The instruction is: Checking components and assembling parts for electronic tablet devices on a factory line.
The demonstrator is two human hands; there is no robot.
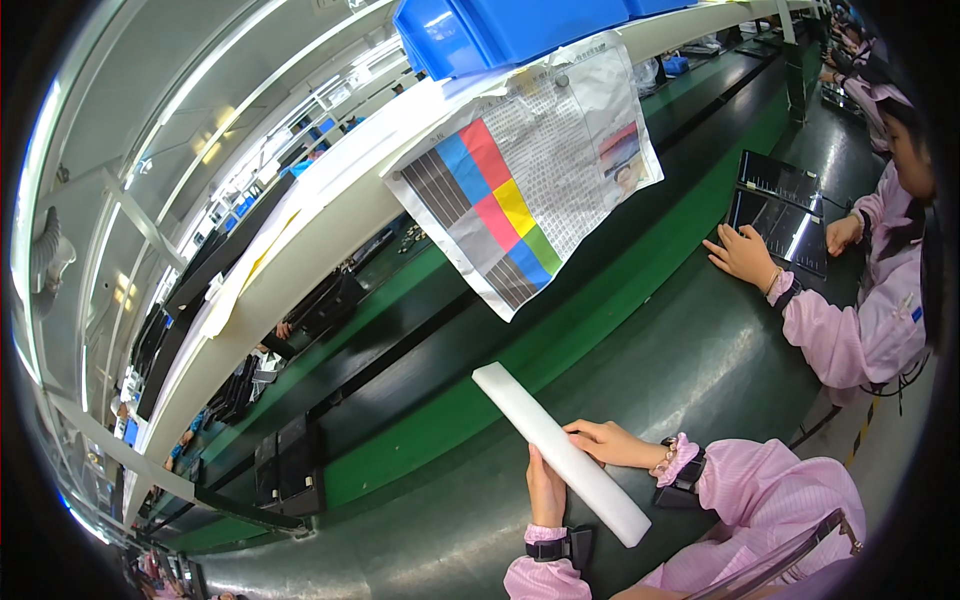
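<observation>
A long white foam bar [535, 425] lies slantwise in front of me, above the green bench top. My left hand [545, 490] grips it from its left side, the fingers partly hidden by the bar. On the right side, my right hand [612, 443] holds it as well, with bent fingers pressed against its edge and some fingertips out of sight. Each wrist carries a black band over a pink striped sleeve.
A printed paper sheet with coloured blocks [510, 200] hangs from the shelf edge ahead, below blue bins [500, 35]. To the right, a co-worker's hand [742, 257] rests by dark flat panels [785, 215]. Black cases [290, 465] lie at the left on the line.
</observation>
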